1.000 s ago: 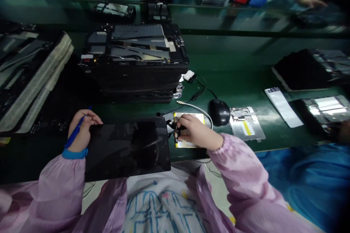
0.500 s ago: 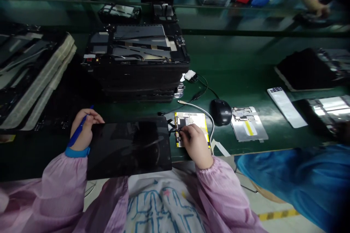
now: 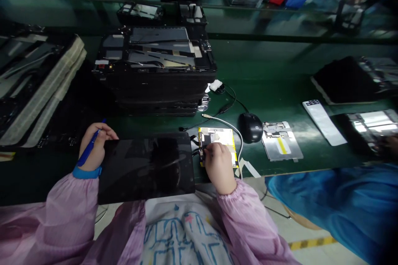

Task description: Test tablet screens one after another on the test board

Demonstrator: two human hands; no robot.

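Note:
A black tablet screen (image 3: 146, 167) lies at the table's front edge, its dark glass facing up. My left hand (image 3: 93, 145) is at its upper left corner, fingers curled, with a slim blue pen-like tool (image 3: 88, 149) held against the palm. Short dark flex cables (image 3: 195, 145) run from the screen's right edge to a board-and-battery assembly (image 3: 228, 136) with yellow edges. Over the left part of that assembly, my right hand (image 3: 220, 165) is closed with fingertips pressed together at the cable end. Whatever is between those fingertips is hidden.
Behind the screen stands a tall stack of tablet parts (image 3: 155, 87); more stacked frames (image 3: 40, 91) are at left. A white cable (image 3: 230, 124), black mouse (image 3: 251, 127), metal plate assembly (image 3: 281, 143) and white phone-like panel (image 3: 325, 122) lie rightward. A co-worker's blue sleeve (image 3: 326, 198) is at right.
My right hand has shifted slightly down and left over the assembly, its fingers still together. My left hand and the screen have hardly moved.

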